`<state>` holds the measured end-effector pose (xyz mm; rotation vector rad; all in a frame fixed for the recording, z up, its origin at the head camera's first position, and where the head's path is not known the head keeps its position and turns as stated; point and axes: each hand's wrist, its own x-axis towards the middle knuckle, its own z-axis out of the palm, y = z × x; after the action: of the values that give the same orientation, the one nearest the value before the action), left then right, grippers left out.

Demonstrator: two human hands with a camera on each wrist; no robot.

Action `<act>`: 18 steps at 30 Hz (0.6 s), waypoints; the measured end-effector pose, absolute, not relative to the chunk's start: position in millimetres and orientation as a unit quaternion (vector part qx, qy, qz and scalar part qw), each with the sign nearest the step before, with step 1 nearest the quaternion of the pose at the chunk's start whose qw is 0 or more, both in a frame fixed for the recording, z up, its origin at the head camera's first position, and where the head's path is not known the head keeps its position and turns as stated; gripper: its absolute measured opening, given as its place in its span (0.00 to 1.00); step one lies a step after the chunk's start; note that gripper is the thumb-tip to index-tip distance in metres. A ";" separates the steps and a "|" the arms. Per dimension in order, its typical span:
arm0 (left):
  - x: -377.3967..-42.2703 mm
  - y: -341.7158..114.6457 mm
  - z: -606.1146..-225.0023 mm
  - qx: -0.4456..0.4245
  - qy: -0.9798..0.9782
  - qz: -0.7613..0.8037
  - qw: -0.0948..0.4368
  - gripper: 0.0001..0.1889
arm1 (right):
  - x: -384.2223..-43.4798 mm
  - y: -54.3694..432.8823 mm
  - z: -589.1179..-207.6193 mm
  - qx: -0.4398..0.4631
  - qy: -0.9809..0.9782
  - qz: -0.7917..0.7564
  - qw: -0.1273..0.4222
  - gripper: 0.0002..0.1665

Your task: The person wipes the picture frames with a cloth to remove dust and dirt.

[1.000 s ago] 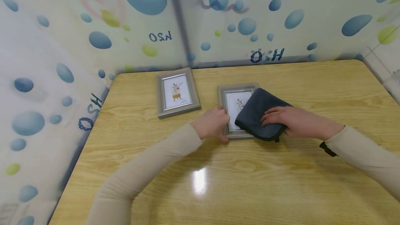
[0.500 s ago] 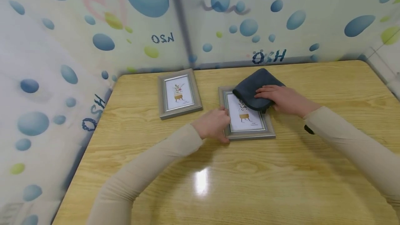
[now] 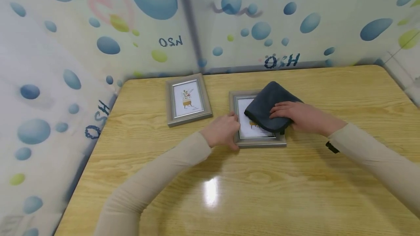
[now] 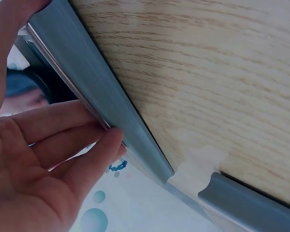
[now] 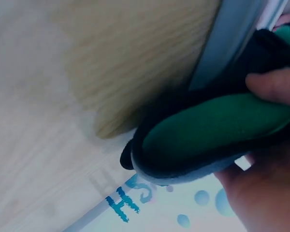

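Observation:
A grey picture frame (image 3: 262,143) with a potted-plant print lies on the table. My left hand (image 3: 221,130) holds its left side, fingers along the edge and thumb by the near corner. In the left wrist view, the fingers (image 4: 108,137) bend against the frame's side (image 4: 94,72). My right hand (image 3: 303,115) grips a folded dark grey cloth (image 3: 262,108), pressed over the right and middle of the frame and covering much of the print. The right wrist view shows the cloth's green inner side (image 5: 212,128) between thumb and fingers.
A second, similar picture frame (image 3: 187,99) lies farther left, slightly turned, near the table's back edge. The wooden table (image 3: 256,196) meets a wall (image 3: 203,28) patterned with blue and green drops at the back and left.
The right hand and cloth went up toward the frame's far end, then came partway back down. The left hand has stayed on the frame's left side.

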<state>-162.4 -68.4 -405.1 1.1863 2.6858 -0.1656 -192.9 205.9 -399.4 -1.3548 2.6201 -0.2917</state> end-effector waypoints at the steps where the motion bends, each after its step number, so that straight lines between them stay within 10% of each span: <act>1: -162.6 -68.5 -405.5 0.403 0.908 -0.055 0.098 0.23 | -187.7 207.5 -398.6 -0.462 0.876 -0.105 0.096 0.36; 18: -168.1 -73.6 -407.5 0.435 0.895 -0.033 0.093 0.24 | -182.1 205.2 -394.4 -0.447 0.878 -0.135 0.101 0.33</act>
<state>-168.1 -73.6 -407.5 1.2907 2.6563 -0.0988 -182.1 205.2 -394.4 -1.3216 2.5942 -0.3977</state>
